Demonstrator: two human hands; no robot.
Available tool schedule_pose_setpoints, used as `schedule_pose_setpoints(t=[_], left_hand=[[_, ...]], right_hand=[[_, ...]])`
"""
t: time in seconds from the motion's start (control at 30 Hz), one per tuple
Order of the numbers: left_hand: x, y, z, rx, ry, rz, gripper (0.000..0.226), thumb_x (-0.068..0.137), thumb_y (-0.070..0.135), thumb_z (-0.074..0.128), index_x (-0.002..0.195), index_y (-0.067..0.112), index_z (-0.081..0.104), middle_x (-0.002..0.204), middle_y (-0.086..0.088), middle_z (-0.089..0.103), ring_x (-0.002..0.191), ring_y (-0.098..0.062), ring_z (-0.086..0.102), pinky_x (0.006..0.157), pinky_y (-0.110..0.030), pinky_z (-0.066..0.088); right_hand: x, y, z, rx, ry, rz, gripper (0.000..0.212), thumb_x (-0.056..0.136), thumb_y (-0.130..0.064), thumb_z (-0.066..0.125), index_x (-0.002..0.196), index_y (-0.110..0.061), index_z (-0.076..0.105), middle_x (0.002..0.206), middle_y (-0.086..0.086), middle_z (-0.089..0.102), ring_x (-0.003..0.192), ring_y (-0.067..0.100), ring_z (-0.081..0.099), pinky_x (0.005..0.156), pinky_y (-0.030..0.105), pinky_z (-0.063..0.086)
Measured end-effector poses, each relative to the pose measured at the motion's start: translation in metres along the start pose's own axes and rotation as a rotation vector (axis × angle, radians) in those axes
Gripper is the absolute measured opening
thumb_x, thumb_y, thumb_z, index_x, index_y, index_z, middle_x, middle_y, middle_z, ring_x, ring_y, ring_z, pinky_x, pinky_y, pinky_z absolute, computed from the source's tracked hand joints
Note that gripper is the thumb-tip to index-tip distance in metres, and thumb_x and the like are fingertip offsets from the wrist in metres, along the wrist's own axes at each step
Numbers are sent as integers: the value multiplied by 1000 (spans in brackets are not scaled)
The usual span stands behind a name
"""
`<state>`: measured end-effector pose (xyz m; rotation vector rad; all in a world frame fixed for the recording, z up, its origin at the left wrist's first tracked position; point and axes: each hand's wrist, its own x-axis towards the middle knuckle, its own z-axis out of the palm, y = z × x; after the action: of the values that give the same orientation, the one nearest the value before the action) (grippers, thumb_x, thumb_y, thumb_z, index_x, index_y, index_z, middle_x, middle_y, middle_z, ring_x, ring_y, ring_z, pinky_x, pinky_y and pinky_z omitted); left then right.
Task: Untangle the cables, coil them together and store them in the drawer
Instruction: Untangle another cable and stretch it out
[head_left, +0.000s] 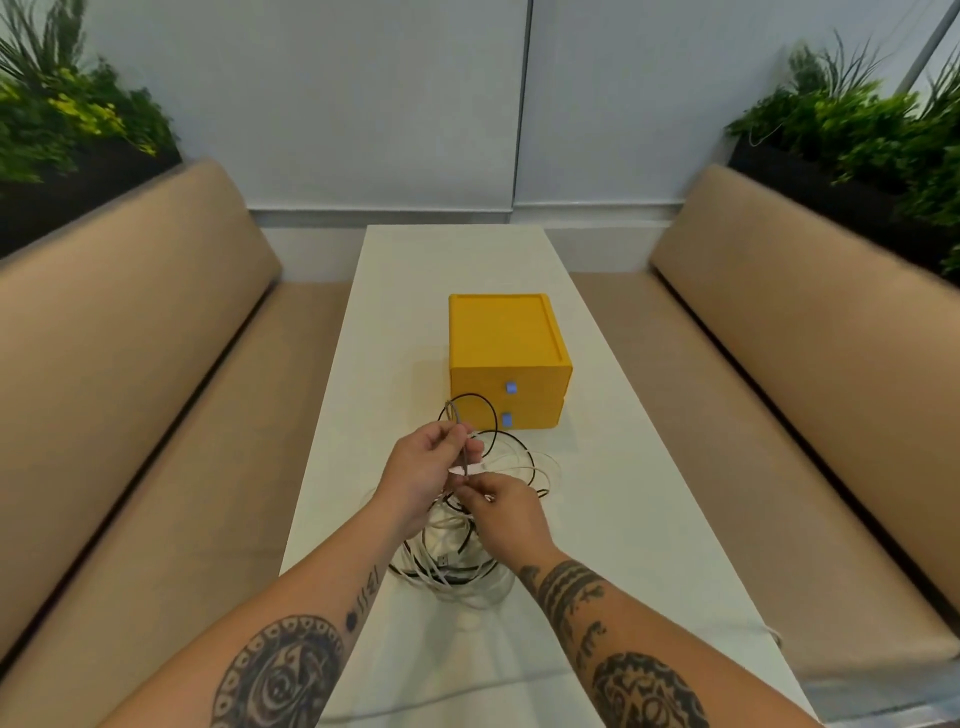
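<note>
Forearms (291, 649) reach in; left hand (423, 470) and right hand (506, 512) each pinch tangled cables (457, 569) (black, white), probably best eased apart gently.

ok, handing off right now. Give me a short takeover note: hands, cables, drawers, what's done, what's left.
Left hand: grips cable strands, with a black loop standing up above it.
Right hand: pinches a strand just below the left.
Cables: black and white, tangled, partly lifted, the rest heaped on the table in front of the yellow drawer unit.
Done: nothing finished; both drawers are closed.
Left: untangle, coil, open a drawer, store.
</note>
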<state>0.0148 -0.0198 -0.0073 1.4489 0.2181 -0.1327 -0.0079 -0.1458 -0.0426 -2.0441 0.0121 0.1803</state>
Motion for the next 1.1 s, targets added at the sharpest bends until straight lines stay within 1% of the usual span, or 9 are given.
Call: schedule_pose_setpoints(t=[0.07,0.17,0.33,0.47,0.6,0.8,0.93,1.03,1.1], left_hand=[[0,-5,-5,63,32,36,19,103,31,52,110,25,69,104,7,75,99,-11,67,79,-34,57],[-4,-16,-13,201,10,32,14,99,28,58,105,28,71,108,9,73,103,-8,66,90,-32,55],[-5,-35,-14,568,-3,113,14,92,34,66,102,34,74,98,17,74,95,2,65,85,-25,50],[-4,-35,-6,648,52,165,13,92,42,65,95,37,77,82,14,73,79,1,63,68,-21,46],[1,-35,-9,670,39,173,14,90,36,70,102,32,78,93,13,75,90,-3,66,80,-23,50],[7,-17,-8,446,119,114,9,88,31,73,95,27,78,87,18,71,89,1,65,73,-13,45],[11,-3,-5,186,82,61,4,86,32,76,83,34,77,90,6,76,92,-15,71,84,-33,57],[8,8,-1,54,9,19,6,87,22,75,90,17,77,87,-3,75,77,-16,67,71,-25,58],[6,11,-2,24,-5,18,12,87,20,75,93,9,76,80,-7,71,67,-18,60,61,-22,54]], right_hand=[[5,-2,-3,18,10,28,12,93,-33,65,90,-29,76,81,-15,71,78,0,63,68,16,45],[15,-7,-13,141,47,96,18,92,-33,65,85,-21,76,76,-5,73,68,13,65,67,32,54],[25,-23,-31,468,21,233,21,97,-25,61,84,-13,70,80,1,72,62,12,62,55,27,43],[29,-37,-39,640,-43,238,22,101,-21,56,88,-7,66,79,6,66,63,16,61,58,27,50],[30,-33,-47,740,-10,271,20,103,-21,54,95,-6,64,79,7,66,59,15,62,55,26,51],[25,-5,-44,530,14,270,22,100,-29,59,105,-9,67,99,7,72,71,18,66,63,31,51],[20,1,-33,163,-102,84,23,94,-25,65,116,-22,69,109,-1,72,87,12,68,75,28,54],[18,-3,-23,44,-87,16,22,91,-32,66,113,-34,70,107,-10,72,95,11,68,84,30,53],[18,-6,-20,-32,-71,-9,19,92,-34,65,109,-30,74,103,-11,73,93,10,68,83,27,51]])
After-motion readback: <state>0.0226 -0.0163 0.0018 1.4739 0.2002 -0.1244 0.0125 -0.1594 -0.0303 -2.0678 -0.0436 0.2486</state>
